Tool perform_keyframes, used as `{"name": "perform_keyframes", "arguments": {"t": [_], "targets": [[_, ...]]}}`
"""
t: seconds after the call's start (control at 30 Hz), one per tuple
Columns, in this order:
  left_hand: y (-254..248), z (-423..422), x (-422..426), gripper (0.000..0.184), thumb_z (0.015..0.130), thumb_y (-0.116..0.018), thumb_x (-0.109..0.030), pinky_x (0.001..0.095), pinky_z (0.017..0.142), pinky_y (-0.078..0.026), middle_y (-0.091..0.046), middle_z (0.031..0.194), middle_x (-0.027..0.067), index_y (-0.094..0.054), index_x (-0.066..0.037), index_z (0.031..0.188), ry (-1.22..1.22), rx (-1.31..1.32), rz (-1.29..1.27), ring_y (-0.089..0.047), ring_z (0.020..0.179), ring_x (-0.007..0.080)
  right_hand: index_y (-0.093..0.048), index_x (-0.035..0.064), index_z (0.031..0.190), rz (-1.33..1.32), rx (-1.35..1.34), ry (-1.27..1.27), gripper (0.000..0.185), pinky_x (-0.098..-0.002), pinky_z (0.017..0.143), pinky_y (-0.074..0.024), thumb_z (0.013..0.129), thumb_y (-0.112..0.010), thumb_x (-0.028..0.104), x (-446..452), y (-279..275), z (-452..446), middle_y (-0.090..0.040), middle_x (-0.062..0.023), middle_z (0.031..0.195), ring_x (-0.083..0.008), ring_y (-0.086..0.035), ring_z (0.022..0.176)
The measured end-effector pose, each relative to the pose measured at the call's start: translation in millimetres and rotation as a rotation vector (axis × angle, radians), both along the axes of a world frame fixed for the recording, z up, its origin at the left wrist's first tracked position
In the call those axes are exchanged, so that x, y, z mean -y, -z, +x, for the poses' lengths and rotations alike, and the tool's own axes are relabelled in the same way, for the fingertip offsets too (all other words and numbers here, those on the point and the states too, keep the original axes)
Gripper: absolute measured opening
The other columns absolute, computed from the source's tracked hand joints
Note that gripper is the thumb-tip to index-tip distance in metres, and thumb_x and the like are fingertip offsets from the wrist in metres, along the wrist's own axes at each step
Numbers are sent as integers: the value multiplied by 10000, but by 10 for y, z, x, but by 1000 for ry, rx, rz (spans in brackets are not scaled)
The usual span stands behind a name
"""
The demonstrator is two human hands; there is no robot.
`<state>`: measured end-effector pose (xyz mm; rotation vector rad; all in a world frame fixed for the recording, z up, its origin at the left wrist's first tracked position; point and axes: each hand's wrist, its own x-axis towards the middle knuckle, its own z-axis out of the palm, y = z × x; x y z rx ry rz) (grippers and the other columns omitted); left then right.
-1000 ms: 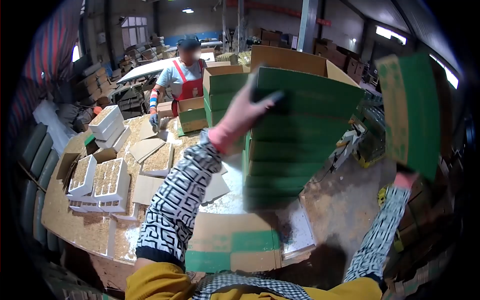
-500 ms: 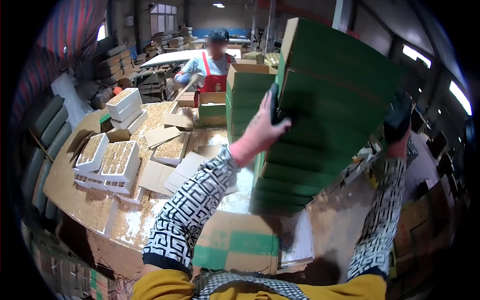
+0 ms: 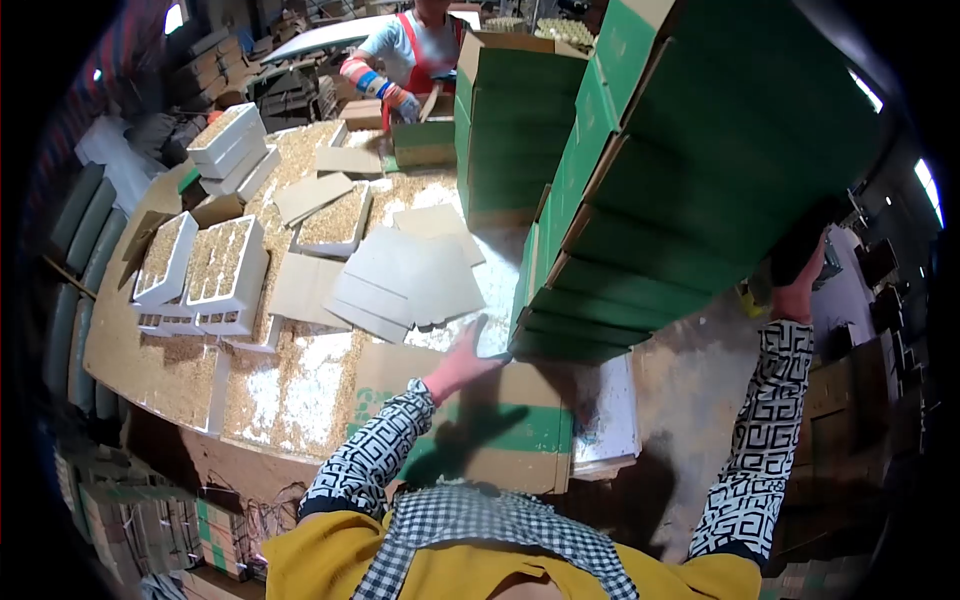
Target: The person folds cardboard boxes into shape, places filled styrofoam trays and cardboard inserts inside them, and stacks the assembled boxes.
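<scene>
While the left hand (image 3: 468, 362), pink with dark fingertips, is spread and holding nothing at the base of the tall stack of green cardboard boxes (image 3: 640, 210), the right hand (image 3: 797, 272) is at the stack's far right side, fingers in shadow; grasp cannot be told. Stack rises behind a flat brown-and-green cardboard sheet (image 3: 535, 425). Loose grey-brown cardboard pieces (image 3: 415, 285) left of it. Across the table (image 3: 150, 365), a person in a red apron (image 3: 425, 78).
</scene>
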<state>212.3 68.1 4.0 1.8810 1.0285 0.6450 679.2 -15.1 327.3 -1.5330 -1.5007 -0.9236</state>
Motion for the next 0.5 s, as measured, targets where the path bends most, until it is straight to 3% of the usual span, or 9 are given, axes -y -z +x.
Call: {"name": "perform_keyframes", "arguments": {"t": [0.13, 0.2, 0.23, 0.33, 0.37, 0.47, 0.5], "targets": [[146, -223, 182, 934, 721, -765, -424, 428, 1106, -297, -367, 1427, 228, -310, -5, 1421, -43, -85, 41, -342, 1330, 373, -316, -31, 1424, -148, -81, -56, 522, -330, 1057, -354, 930, -468, 43, 329, 538, -286, -409, -200, 1420, -285, -423, 1296], [50, -378, 176, 926, 712, -795, -363, 412, 1076, -340, -423, 1370, 243, -320, 34, 1400, -119, -132, 180, -405, 1283, 359, -290, -24, 1439, -213, -314, -210, 540, -328, 1074, -343, 931, -468, 21, 539, 790, -518, -372, -182, 1452, -272, -395, 1319], [37, -419, 149, 930, 704, -799, -369, 414, 1073, -344, -435, 1359, 244, -328, 44, 1391, -117, -138, 174, -414, 1275, 362, -246, -4, 1461, -241, -316, -241, 531, -363, 1097, -323, 967, -425, 65, 594, 811, -695, -297, -150, 1499, -265, -349, 1348], [7, -365, 10, 1003, 652, -817, -414, 418, 1065, -345, -431, 1349, 246, -316, 51, 1386, -93, -212, 193, -415, 1266, 369, -211, 49, 1486, -155, -857, -586, 525, -400, 1101, -320, 999, -387, 136, 637, 836, -938, -250, -123, 1523, -274, -338, 1355], [-17, -259, -29, 1027, 639, -822, -424, 418, 1066, -343, -425, 1349, 250, -306, 56, 1386, -82, -240, 207, -411, 1267, 370, -194, 106, 1503, -170, -901, -578, 534, -400, 1107, -310, 1009, -382, 185, 637, 841, -1008, -270, -110, 1516, -268, -345, 1349], [-29, 170, -204, 1136, 597, -839, -445, 411, 1075, -331, -370, 1367, 296, -238, 103, 1389, -36, -265, 188, -379, 1287, 396, -172, 147, 1512, -110, -1307, -960, 595, -455, 1113, -290, 974, -426, 153, 602, 1431, -568, -249, -92, 1531, -296, -320, 1365], [22, 322, -252, 1158, 597, -843, -437, 407, 1081, -327, -346, 1383, 308, -211, 106, 1401, -25, -251, 142, -362, 1301, 402, -169, 176, 1515, -171, -1333, -758, 597, -458, 1115, -275, 978, -431, 176, 539, 1571, -562, -281, -70, 1524, -267, -334, 1362]]}}
